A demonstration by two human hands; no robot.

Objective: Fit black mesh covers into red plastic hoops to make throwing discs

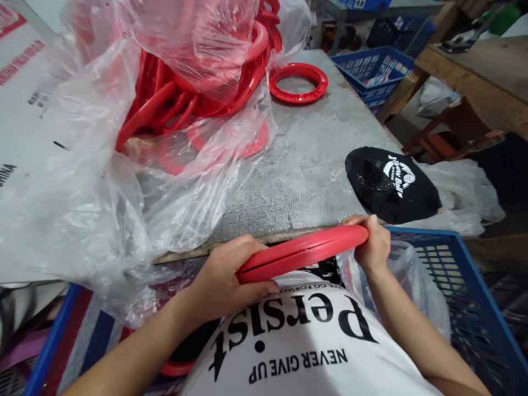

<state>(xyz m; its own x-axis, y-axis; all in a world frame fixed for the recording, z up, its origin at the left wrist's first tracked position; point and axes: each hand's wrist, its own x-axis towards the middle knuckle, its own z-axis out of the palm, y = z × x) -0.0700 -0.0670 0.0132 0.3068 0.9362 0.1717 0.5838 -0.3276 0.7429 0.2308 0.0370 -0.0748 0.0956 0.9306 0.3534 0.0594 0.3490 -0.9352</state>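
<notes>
Close to my body, over the front edge of the table, I hold a red plastic ring (305, 252) almost edge-on, with a dark seam along its rim. My left hand (235, 275) grips its left end, thumb below and fingers above. At the other end, my right hand (373, 245) is closed around the rim. Beyond my right hand lies a round black fabric piece (391, 184) with white print. Another red ring (298, 83) rests flat on the table farther back.
A clear plastic bag (198, 44) full of red rings covers the table's left side, beside a white printed carton (25, 110). The concrete-grey tabletop (305, 154) runs ahead. Blue crates stand at my right (478, 308) and far right (375, 71), near a small brown chair (457, 129).
</notes>
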